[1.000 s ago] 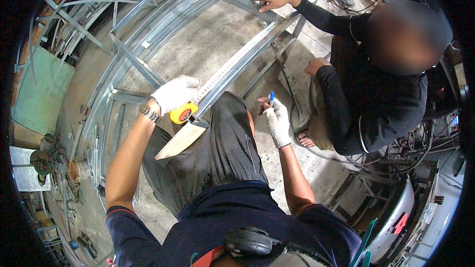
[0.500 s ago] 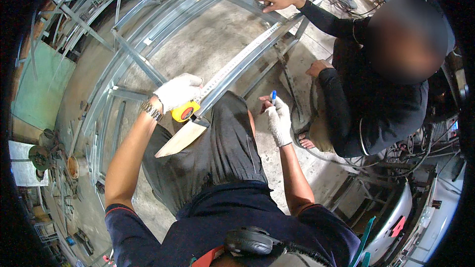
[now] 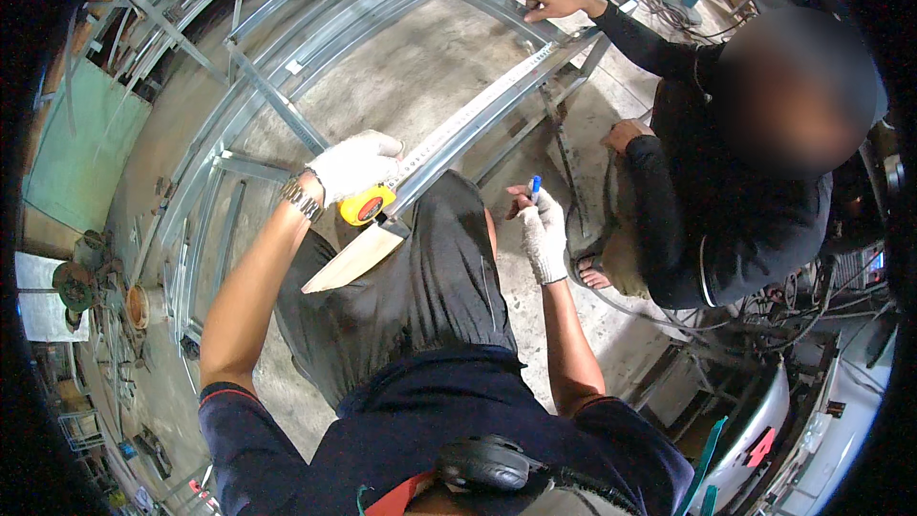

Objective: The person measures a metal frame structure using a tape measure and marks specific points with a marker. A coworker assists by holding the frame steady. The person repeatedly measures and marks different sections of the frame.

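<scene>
My left hand (image 3: 358,167), in a white knit glove, is closed at the yellow tape measure (image 3: 366,205), its fingers on the tape beside the case. The pulled-out tape blade (image 3: 478,110) runs along a galvanized steel bar (image 3: 458,148) toward the far right. A pointed piece of wood (image 3: 351,263) sticks out past the bar's near end, over my lap. To the right of my knee, my gloved right hand (image 3: 543,237) holds a blue-capped marker (image 3: 536,187) upright between its bare fingertips, apart from the bar.
A co-worker in black crouches at the right, one hand (image 3: 556,2) on the far frame member, the other hand (image 3: 626,136) near the knee. The welded steel frame (image 3: 277,100) spreads ahead over the concrete floor (image 3: 411,57). Cables (image 3: 745,320) lie at the right.
The view has shifted slightly, so the scene sits a little to the right. Both my hands keep their grips, and the tape stays along the bar.
</scene>
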Demonstrator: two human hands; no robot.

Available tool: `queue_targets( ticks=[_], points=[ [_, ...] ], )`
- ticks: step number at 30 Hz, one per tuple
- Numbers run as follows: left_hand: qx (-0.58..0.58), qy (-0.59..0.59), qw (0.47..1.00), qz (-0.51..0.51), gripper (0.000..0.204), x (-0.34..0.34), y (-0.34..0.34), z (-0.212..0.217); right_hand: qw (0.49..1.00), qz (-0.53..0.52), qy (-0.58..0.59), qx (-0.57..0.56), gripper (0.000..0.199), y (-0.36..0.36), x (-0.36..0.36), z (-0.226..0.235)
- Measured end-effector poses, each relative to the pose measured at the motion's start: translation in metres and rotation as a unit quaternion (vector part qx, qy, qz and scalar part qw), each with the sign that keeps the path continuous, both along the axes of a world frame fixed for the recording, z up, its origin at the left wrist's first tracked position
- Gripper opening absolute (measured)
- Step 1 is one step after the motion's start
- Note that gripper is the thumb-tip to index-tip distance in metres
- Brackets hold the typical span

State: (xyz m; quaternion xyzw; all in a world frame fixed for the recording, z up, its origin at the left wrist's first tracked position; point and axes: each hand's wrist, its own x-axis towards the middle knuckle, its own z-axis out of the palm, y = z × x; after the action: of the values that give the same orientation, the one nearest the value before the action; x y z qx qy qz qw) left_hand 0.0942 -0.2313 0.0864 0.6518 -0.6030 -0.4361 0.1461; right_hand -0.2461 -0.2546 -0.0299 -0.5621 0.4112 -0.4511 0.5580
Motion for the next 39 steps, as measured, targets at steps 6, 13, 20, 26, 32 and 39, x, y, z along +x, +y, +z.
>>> queue_targets(
  ticks=[6,13,20,26,32,39],
  points=[
    [-0.008,-0.023,1.000,-0.016,0.039,-0.004,0.000,0.006,1.000,0.005,0.001,0.012,0.022,0.003,-0.002,0.003],
    [-0.040,0.017,0.999,0.014,0.038,-0.003,0.005,0.001,1.000,0.003,-0.010,0.005,0.021,0.003,-0.003,0.001],
    [-0.030,-0.031,0.999,-0.016,0.041,-0.005,0.001,0.013,1.000,0.003,-0.003,0.007,0.022,0.003,-0.005,0.003],
    [-0.093,-0.121,0.988,-0.038,0.033,0.021,0.038,0.034,0.999,-0.004,0.030,-0.035,0.024,-0.012,-0.012,0.011],
    [-0.014,-0.109,0.993,-0.029,0.030,0.054,0.089,0.057,0.998,-0.030,0.046,0.025,0.020,-0.041,-0.006,0.042],
    [-0.098,-0.215,0.971,0.042,0.023,0.042,0.138,0.058,0.991,-0.039,0.068,-0.106,0.028,-0.092,0.032,0.080]
  ],
)
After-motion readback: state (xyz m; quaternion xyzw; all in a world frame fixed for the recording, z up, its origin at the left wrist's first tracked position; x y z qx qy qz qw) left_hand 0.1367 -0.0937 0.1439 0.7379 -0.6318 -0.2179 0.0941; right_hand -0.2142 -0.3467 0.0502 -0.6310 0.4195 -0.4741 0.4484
